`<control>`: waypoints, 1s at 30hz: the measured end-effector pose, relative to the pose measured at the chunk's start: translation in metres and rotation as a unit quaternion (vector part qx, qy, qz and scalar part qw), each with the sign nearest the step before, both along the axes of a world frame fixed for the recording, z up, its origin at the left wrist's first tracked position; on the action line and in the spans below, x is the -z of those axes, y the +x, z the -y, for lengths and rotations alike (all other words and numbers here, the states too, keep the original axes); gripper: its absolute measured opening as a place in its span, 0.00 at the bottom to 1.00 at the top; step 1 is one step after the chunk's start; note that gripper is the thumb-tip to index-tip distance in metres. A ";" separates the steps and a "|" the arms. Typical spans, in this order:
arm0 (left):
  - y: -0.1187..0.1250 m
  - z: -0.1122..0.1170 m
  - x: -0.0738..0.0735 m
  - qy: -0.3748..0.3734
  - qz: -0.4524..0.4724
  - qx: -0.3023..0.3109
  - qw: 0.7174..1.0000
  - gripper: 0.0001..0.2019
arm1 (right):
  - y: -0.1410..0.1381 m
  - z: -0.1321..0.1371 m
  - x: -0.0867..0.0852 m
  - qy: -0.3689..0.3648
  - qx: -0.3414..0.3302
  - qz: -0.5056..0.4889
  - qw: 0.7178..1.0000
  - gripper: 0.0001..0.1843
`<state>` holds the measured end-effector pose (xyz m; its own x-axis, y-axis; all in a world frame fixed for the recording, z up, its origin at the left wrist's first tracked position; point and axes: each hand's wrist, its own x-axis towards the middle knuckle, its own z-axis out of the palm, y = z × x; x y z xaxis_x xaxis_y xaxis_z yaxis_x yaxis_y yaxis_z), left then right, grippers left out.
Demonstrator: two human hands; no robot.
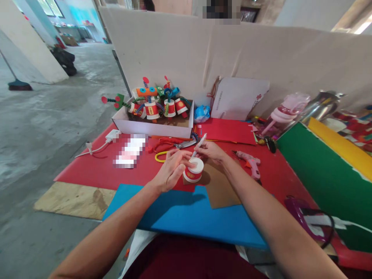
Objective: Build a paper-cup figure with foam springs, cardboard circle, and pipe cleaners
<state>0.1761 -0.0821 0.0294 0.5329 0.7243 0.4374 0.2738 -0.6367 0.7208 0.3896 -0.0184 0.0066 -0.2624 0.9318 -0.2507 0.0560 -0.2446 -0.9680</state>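
A small red-and-white paper cup (194,170) stands upside down on a brown cardboard piece (221,188). My left hand (171,168) curls round the cup's left side and holds it steady. My right hand (210,150) pinches a white marker pen (200,144), its tip down on the cup's white base. Both hands work over the red sheet (95,168) that covers the table.
A white box (154,126) of finished cup-and-pipe-cleaner figures sits behind. Red-handled scissors (170,145), a pink glue gun (251,162), a blue foam sheet (186,215), green and yellow sheets (316,170), a pink bottle (283,112) and a white partition (232,58) surround the hands.
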 end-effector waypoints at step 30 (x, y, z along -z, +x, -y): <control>0.002 0.004 0.001 0.019 0.007 -0.017 1.000 0.29 | -0.018 -0.024 -0.006 0.111 -0.252 0.074 0.959 0.20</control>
